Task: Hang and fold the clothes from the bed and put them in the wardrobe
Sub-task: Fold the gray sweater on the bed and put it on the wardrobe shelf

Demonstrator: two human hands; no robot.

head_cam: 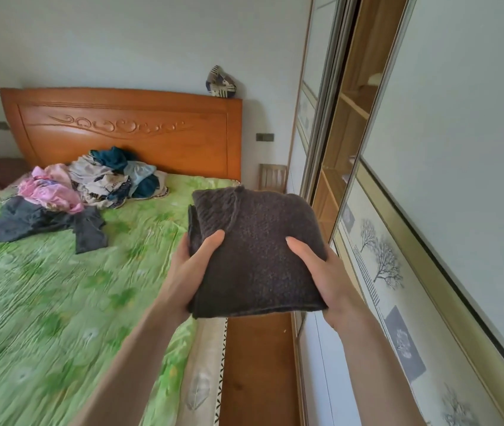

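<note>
Head view: both hands' fingers grip a folded dark sweater (257, 256), seemingly clear of the bed (60, 287).

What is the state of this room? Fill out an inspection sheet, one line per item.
Surface: bed with a wrinkled green sheet, wooden headboard behind.
Job's things: folded dark knit garment held over the bed's edge; unfolded clothes pile near the headboard; wardrobe open, bare wooden shelves showing.
Clutter: patterned object on top of the headboard.
Grippers: left hand and right hand grip the garment's sides, thumbs on top.
Cables: nothing seen.
Surroundings: sliding door with tree prints, small wooden chair beside the bed.
</note>
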